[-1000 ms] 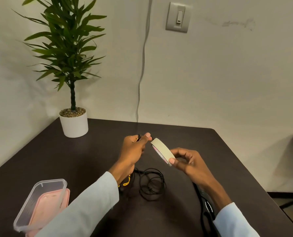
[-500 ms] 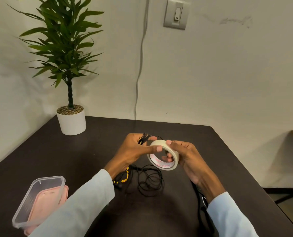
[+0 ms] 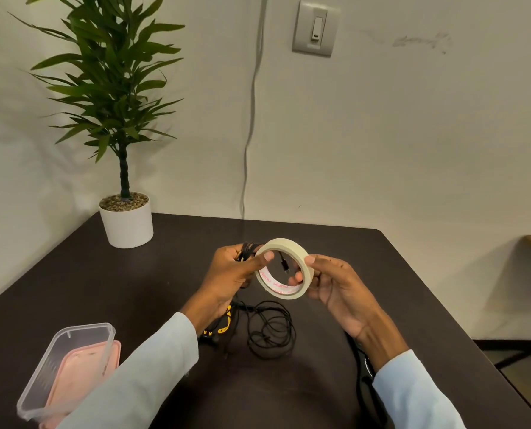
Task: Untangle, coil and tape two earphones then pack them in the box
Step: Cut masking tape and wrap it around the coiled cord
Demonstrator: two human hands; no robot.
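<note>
The coiled black earphone sits bunched in the left hand, raised above the table, so the taping step looks in hand. The right hand pinches the tape roll upright; the left thumb touches its rim. Next, probably, find and peel the free end. A second earphone lies loose below.

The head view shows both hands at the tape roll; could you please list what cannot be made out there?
- Tape roll: loose end not visible, too fine.
- Coiled earphone: mostly hidden inside the left hand.
- Box: near corner covered by the left sleeve.
- Black strap: runs under the right hand and its wrist.
</note>
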